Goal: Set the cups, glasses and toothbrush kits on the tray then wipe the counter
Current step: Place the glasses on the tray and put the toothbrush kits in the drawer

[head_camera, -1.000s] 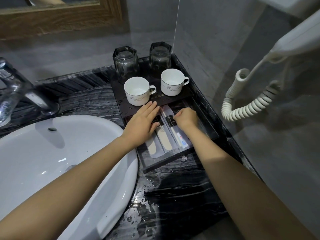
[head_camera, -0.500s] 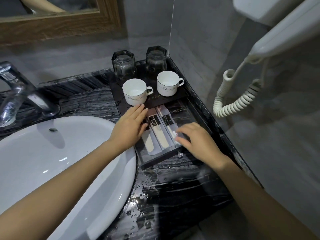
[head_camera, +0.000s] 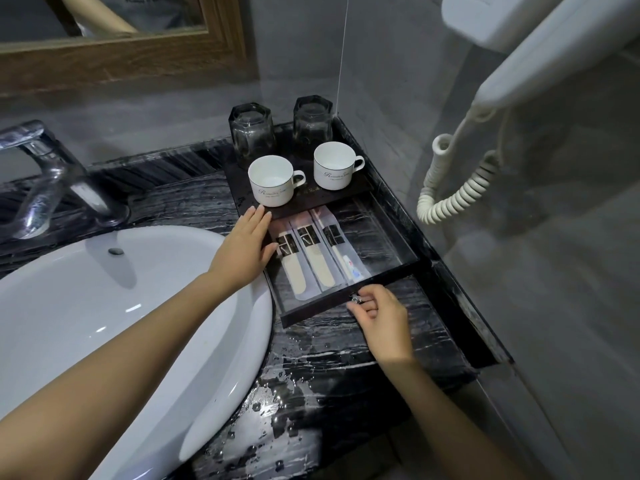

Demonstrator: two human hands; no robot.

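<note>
Right hand point(head_camera: 379, 315) at drawer point(head_camera: 346, 304) front edge knob.

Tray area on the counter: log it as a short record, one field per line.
tray: black tray on the marble counter, in the corner
cups: two white cups upright on the raised back part
glasses: two glasses behind the cups
kits: three sachets side by side in the drawer part
left hand: left hand flat at the tray's left edge
right hand: right hand at the front knob
counter: wet, droplets visible

The left hand point(head_camera: 242, 251) hides the tray's point(head_camera: 408, 258) left edge; cup point(head_camera: 272, 181) lettering unreadable.
</note>
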